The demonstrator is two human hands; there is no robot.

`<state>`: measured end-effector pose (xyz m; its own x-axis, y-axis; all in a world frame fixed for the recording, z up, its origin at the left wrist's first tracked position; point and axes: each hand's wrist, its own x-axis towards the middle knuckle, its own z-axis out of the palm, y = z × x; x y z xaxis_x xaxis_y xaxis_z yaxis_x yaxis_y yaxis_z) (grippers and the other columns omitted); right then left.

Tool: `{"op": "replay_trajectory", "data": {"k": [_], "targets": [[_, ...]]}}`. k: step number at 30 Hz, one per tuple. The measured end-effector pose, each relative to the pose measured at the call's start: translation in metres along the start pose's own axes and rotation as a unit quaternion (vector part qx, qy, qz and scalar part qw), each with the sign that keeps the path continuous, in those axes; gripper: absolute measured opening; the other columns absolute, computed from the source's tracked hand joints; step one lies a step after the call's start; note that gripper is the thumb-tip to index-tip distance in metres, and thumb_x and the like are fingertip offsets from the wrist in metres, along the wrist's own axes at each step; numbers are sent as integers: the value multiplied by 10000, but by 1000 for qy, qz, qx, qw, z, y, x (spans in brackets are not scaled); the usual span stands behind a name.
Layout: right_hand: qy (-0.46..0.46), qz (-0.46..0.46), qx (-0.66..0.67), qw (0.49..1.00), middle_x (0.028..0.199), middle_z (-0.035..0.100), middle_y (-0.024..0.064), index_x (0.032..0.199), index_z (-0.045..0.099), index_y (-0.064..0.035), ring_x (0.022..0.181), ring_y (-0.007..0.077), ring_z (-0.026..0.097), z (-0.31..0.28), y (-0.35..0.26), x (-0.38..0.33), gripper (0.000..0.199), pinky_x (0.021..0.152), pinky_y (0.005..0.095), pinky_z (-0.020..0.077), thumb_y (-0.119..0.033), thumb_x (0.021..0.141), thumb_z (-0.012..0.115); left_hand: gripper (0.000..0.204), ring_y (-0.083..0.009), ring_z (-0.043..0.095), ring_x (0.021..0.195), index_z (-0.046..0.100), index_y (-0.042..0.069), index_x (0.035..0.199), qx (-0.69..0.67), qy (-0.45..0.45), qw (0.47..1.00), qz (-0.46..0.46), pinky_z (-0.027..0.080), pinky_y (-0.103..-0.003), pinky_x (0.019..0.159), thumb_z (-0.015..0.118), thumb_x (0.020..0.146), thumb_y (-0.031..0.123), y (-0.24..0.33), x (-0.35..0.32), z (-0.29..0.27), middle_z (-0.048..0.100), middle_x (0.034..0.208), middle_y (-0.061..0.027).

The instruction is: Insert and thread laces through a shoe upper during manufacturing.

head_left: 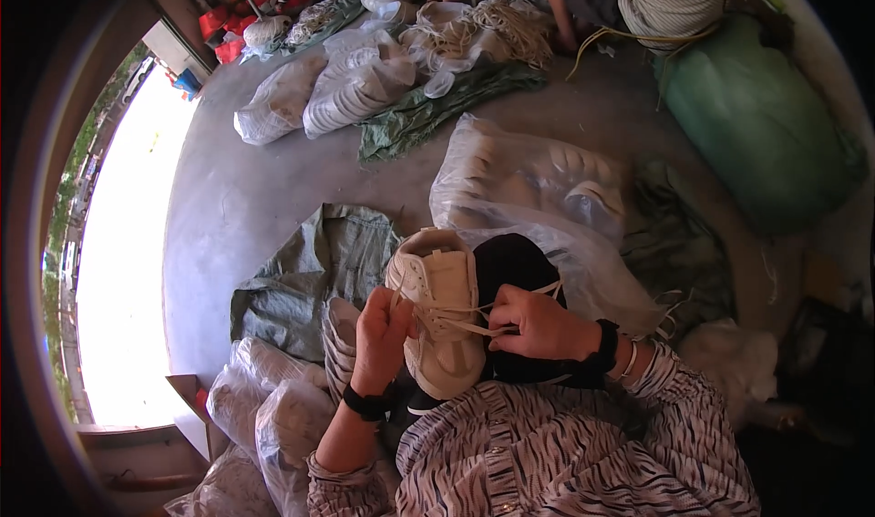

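A cream-white sneaker (439,280) rests on my dark-trousered knee (515,262), heel toward the floor ahead and toe toward me. My left hand (381,333) grips its left side near the eyelets. On the shoe's right side my right hand (538,324) pinches the white shoelace (463,315), which runs taut across the tongue from hand to hand. One lace end sticks out past my right fingers toward the upper right. Both wrists wear black bands.
Clear plastic bags of white shoes lie ahead (529,180) and at my lower left (273,408). A grey-green sack (319,262) is spread on the concrete floor. Another person (656,2) sits at the top by piles of laces (492,29). A large green bag (756,125) stands right.
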<state>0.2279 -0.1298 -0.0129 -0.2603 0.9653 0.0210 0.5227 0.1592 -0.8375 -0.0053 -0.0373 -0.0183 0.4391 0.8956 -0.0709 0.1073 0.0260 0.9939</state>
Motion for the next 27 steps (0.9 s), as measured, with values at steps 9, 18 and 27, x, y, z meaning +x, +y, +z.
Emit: {"op": "replay_trajectory", "data": {"k": [9,18,27], "targets": [[178,1,110,978,841,591,137,887,552,-7,761,280,601,3,5,27,142,644,329,466,-29,767,624,113,-24,279,436,530,79,980,-258,40,954,-147,238,-189,405,502,947,183,27,20,-7,347,556,69],[98,224,576,780,757,637,58,898,613,19,491,39,488,-5,-2,32,93,384,170,348,-46,861,558,83,-34,267,425,538,83,966,-299,104,940,-126,246,-201,407,509,941,156,14,23,-18,339,536,62],[-40,109,201,973,731,640,58,961,637,11,567,88,565,-1,-15,28,154,520,234,458,-75,848,578,56,-35,263,428,536,109,952,-318,161,928,-108,247,-205,408,506,947,157,22,28,-43,317,527,73]]}}
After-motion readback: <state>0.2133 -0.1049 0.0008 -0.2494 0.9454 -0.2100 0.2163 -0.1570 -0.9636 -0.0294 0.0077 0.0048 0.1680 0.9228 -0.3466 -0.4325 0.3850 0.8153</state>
